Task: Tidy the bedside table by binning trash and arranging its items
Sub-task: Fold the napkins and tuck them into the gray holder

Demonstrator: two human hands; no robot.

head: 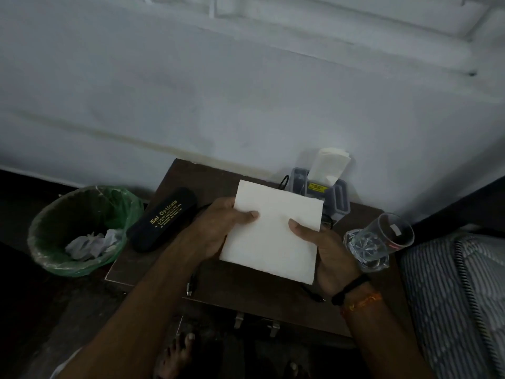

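Observation:
A flat white paper napkin (273, 231) is held above the dark wooden bedside table (175, 184). My left hand (221, 228) pinches its left edge with the thumb on top. My right hand (325, 250) pinches its right edge the same way. A black spectacle case (161, 218) with gold lettering lies at the table's left. At the back stands a grey holder (338, 198) with folded white napkins (330, 165) sticking out. A clear drinking glass (382, 239) stands at the right edge.
A bin (54, 231) lined with green plastic stands on the floor left of the table, with crumpled paper (90, 244) inside. Black cables (191, 285) lie on the table front. A striped mattress (459, 291) borders the right. A white wall rises behind.

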